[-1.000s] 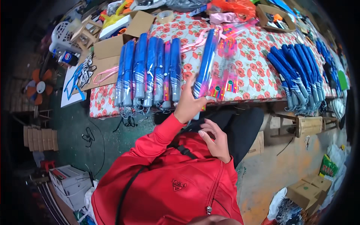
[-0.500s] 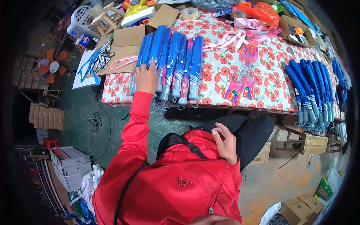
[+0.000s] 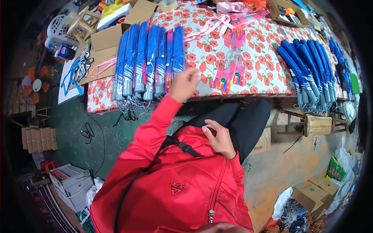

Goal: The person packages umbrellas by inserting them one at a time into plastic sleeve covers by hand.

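Cloth umbrellas (image 3: 140,48) in glossy plastic sleeves (image 3: 160,73), matt cardboard box (image 3: 311,196), wooden stool (image 3: 318,126), smooth cloth jacket (image 3: 155,206)

The left hand (image 3: 184,84) partly hides a blue umbrella (image 3: 178,48).

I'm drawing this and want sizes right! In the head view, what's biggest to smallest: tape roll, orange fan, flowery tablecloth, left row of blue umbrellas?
1. Flowery tablecloth
2. Left row of blue umbrellas
3. Orange fan
4. Tape roll
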{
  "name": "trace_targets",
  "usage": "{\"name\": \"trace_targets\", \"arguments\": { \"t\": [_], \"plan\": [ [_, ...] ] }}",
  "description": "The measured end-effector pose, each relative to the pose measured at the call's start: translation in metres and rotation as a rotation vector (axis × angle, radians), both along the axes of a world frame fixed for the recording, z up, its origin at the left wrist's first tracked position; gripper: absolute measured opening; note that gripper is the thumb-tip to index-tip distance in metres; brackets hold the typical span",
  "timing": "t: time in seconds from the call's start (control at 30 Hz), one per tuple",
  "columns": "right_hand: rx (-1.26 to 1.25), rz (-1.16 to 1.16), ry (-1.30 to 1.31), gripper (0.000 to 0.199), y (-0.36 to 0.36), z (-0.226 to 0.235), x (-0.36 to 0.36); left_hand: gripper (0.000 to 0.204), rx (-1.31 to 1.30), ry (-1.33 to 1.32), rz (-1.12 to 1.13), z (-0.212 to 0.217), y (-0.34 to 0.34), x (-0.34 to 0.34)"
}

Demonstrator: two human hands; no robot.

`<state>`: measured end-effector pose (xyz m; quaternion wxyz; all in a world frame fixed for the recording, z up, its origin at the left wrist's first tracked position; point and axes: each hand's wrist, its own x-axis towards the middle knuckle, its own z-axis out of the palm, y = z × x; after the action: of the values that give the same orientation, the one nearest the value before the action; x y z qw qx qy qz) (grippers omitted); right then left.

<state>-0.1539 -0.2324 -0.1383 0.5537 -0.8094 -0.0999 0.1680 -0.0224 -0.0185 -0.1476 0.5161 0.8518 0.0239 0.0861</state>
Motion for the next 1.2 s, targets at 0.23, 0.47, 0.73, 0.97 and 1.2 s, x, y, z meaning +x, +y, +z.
{"name": "trace_targets", "arguments": {
  "t": [0.23, 0.47, 0.73, 0.97, 1.2],
  "plan": [
    [0.141, -0.038, 0.008, 0.032, -0.009, -0.015, -0.001, 0.038, 0.233, 0.236, 0.032, -0.026, -0.093, 0.036],
    [0.189, 0.012, 0.221, 0.033, -0.019, -0.049, 0.008, 0.013, 0.513, 0.222, -0.02, -0.082, -0.09, 0.048],
    [0.132, 0.005, 0.299, 0.032, -0.01, -0.039, 0.02, 0.01, 0.033, -0.03, 0.198, -0.07, -0.068, 0.038],
    [0.096, -0.034, 0.246, 0.033, -0.017, -0.042, 0.015, 0.018, -0.413, 0.031, 0.145, -0.053, -0.062, 0.042],
    [0.09, -0.075, 0.198, 0.033, -0.024, -0.045, 0.002, 0.022, -0.706, 0.082, 0.076, -0.049, -0.064, 0.034]
  ]
}}
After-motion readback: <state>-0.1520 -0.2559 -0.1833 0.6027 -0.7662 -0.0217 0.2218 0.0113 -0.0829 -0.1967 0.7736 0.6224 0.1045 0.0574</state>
